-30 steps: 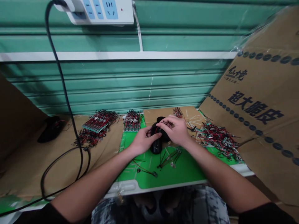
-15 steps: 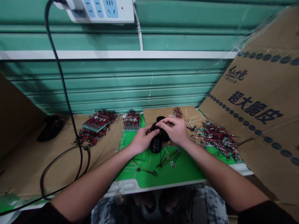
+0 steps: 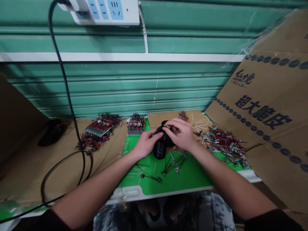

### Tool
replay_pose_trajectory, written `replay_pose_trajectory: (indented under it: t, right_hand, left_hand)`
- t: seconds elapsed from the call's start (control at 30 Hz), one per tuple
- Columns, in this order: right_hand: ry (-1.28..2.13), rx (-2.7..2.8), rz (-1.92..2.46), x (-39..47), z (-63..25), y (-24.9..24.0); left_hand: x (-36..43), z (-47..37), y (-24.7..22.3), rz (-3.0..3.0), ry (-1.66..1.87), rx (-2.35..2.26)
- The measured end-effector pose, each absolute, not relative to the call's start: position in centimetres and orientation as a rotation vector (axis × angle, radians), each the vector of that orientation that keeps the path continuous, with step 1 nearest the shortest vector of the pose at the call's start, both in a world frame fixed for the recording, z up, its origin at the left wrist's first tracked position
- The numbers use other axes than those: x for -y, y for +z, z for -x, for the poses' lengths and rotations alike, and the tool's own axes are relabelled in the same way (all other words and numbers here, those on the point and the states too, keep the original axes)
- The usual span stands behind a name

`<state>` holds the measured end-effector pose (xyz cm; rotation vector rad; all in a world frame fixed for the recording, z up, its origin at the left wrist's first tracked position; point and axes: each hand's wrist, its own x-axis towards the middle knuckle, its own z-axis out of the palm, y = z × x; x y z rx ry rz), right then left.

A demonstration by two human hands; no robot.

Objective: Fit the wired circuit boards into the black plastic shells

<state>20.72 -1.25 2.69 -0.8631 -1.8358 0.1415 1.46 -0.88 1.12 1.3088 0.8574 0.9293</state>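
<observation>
A black, glossy, rounded device (image 3: pixel 159 150) stands on the green board (image 3: pixel 192 175) between my hands, its upper part mostly covered by fingers. My left hand (image 3: pixel 147 143) grips the left side of it, thumb laid across the top. From the right, my right hand (image 3: pixel 181 133) bends over the same device with thumb and forefinger pinched together; what is between those fingertips is too small to make out. Closer to me lie a small circuit board with red and black wires (image 3: pixel 151 177) and a cluster of similar wired parts (image 3: pixel 176 163).
Piles of wired boards lie at left (image 3: pixel 99 126), at the back (image 3: pixel 136 124) and at right (image 3: pixel 226 144). Another black object (image 3: pixel 53 131) sits far left. A black cable (image 3: pixel 66 83) hangs from the power strip (image 3: pixel 108 12). A cardboard box (image 3: pixel 267 106) borders the right.
Both hands stay at the black device. My right fingers have shifted very slightly over its top, and the whole view has moved a little.
</observation>
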Motion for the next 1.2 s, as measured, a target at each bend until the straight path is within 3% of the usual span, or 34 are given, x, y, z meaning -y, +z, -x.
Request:
replay_pose_trajectory:
  t: [0.7,1.2]
  right_hand:
    - [-0.096,2.121,0.867,1.1,-22.2,2.7]
    - [-0.218,2.216,0.953,1.6,-21.4,2.5]
  left_hand:
    - [0.9,-1.0,2.0,-0.810,0.902,-0.714]
    - [1.2,-1.4,1.5,-1.345,1.040,-0.922]
